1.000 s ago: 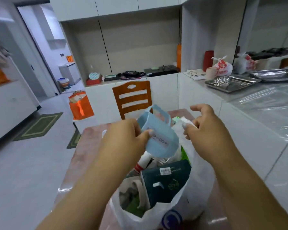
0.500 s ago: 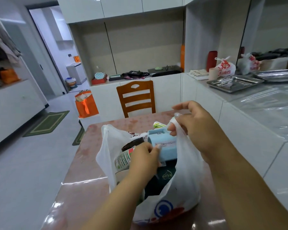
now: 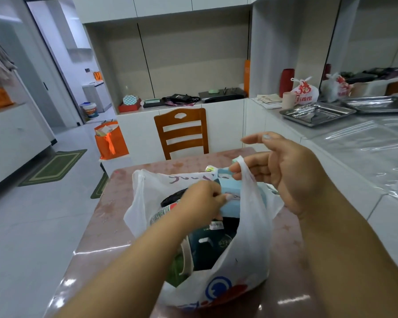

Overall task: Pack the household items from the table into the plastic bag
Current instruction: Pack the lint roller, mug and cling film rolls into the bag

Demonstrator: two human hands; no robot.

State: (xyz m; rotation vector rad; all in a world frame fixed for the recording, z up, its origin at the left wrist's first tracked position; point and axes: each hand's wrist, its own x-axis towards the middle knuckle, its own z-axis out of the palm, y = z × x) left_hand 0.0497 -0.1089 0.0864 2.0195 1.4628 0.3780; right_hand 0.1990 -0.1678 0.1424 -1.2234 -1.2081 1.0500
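Note:
A white plastic bag (image 3: pixel 246 253) stands open on the pinkish table (image 3: pixel 115 216), filled with several items. My left hand (image 3: pixel 202 200) is inside the bag's mouth, shut on a light blue box (image 3: pixel 231 198) that sits at the top of the load. My right hand (image 3: pixel 283 171) pinches the bag's right handle between thumb and fingers and holds it up. Below the blue box lies a dark green box (image 3: pixel 211 249) with a white label. A bottle with a printed label (image 3: pixel 161 214) and a black item (image 3: pixel 172 197) lie at the bag's left side.
A wooden chair (image 3: pixel 182 131) stands at the table's far end. A white counter (image 3: pixel 354 143) runs along the right with metal trays (image 3: pixel 317 112) and a tied bag (image 3: pixel 305 91). An orange bag (image 3: pixel 110 141) sits on the floor at the left.
My left hand has brought the blue box down from above the bag into its mouth. My right hand has kept lifting the bag's handle. The view has shifted back slightly.

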